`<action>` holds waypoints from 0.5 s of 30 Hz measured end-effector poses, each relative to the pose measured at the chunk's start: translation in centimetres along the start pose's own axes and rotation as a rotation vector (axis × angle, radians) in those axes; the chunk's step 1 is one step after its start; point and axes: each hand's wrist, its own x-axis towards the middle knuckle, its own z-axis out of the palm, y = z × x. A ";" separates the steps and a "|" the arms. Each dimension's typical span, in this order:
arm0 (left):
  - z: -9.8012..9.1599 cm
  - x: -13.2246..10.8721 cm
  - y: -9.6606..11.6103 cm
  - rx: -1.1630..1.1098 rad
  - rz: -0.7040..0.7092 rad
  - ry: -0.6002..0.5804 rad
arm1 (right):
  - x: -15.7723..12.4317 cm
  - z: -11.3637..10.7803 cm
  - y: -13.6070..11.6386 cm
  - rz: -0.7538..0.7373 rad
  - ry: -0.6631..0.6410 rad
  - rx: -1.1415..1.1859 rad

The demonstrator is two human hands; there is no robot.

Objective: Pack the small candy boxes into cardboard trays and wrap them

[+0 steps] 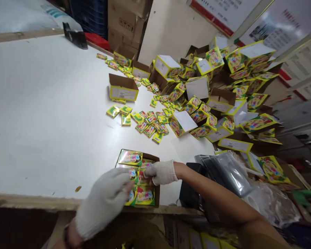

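Note:
An open cardboard box (157,193) stands at the table's near edge, filled with rows of small yellow-green printed packs (145,195). My left hand (106,199), in a white knitted glove, reaches over the box's left side; motion blurs its fingers, and what they hold, if anything, is hidden. From the right comes my gloved right hand (164,173), with bent fingers closed at a small pack (142,178) in the middle of the box. Part of the contents is covered by both hands.
Loose small packs (149,128) lie scattered beyond the box. Display cartons (204,117) are heaped at the back right, some open. A black object (191,183) and clear plastic bags (230,173) sit right of the box. A black tape dispenser (75,36) rests at the far edge.

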 end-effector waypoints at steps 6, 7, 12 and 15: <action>6.3 6.5 0.8 0.485 0.368 -0.356 | 1.1 -7.1 6.8 0.513 0.752 0.120; 6.9 6.2 0.4 0.545 0.384 -0.380 | 1.8 -7.9 7.9 0.586 0.810 0.135; 6.8 4.7 -1.0 0.641 0.441 -0.456 | 5.0 -9.1 11.0 0.713 0.827 0.266; 6.3 5.0 -0.7 0.598 0.458 -0.477 | 4.4 -8.0 11.5 0.710 0.840 0.290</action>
